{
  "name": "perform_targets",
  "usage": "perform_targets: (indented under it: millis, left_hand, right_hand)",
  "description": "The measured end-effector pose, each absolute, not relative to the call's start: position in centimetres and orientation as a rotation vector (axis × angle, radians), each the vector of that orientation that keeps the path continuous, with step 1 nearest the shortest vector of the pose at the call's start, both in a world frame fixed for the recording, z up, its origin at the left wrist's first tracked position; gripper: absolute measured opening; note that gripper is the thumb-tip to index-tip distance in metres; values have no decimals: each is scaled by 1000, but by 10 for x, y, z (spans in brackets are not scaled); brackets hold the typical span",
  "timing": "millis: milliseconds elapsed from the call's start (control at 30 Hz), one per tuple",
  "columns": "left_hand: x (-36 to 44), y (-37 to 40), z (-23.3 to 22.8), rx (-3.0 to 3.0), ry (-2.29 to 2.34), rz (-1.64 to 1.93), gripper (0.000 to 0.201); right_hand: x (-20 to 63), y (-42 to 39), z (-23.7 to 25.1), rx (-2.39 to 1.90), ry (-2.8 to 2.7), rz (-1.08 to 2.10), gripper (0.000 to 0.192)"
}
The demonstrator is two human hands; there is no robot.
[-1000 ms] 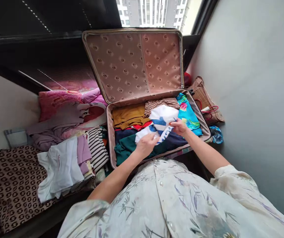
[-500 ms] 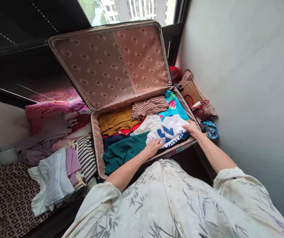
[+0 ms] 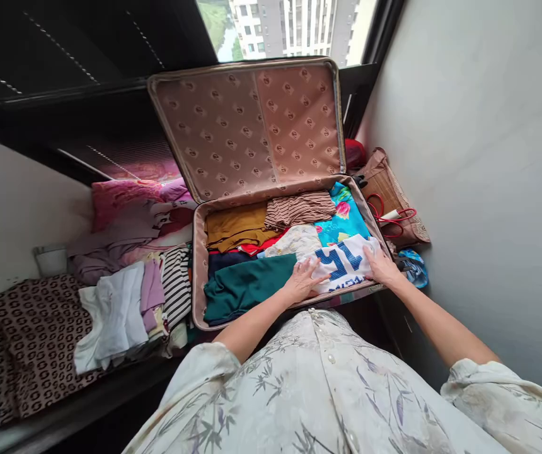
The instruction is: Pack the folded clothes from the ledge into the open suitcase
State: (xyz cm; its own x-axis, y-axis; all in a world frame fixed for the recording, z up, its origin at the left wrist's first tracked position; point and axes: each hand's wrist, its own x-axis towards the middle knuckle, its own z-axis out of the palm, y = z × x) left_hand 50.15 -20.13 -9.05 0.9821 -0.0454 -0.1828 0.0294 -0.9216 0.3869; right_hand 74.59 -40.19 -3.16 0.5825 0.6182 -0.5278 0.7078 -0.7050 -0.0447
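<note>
A folded white shirt (image 3: 340, 263) with blue numbers and letters lies in the front right corner of an open suitcase (image 3: 198, 284). My left hand (image 3: 300, 282) rests on its left end with fingers spread. At the shirt's right end, my right hand (image 3: 380, 265) lies with fingers stretched over the cloth. Left of the shirt is a dark green garment (image 3: 252, 285). Behind it are a pale patterned cloth (image 3: 294, 241) and a bright blue floral garment (image 3: 346, 217). A mustard garment (image 3: 236, 226) and a brown striped one (image 3: 299, 209) fill the back.
The suitcase lid (image 3: 252, 126) stands raised against the window side. Stacked clothes, with a white garment (image 3: 115, 315) and a striped one (image 3: 176, 284), lie to the left. A brown bag (image 3: 384, 183) and red cord (image 3: 401, 221) sit between suitcase and grey wall (image 3: 488, 157).
The white shirt now lies flatter in the corner, its numbers more fully spread. Both hands have gone from gripping its edges to lying on it with fingers extended. The view has shifted.
</note>
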Motion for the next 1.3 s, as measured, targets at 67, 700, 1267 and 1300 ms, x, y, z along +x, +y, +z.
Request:
perform_targets:
  millis: [67,700,1267,1300]
  left_hand:
    - [504,-204,-103,2756,35,-328,83]
    - [193,-61,-48,2017,2060,440,50]
    - [57,36,-48,1913,2052,-83,59]
    - [54,40,-43,1921,2039,-84,56]
  right_hand:
    - [750,-396,-44,2606,1103,-904,115]
    - [693,-340,-81,2495,1901,-642,64]
    - [520,-192,-56,2145,2146,-855,55]
    - [514,-190,-54,2145,2148,-880,55]
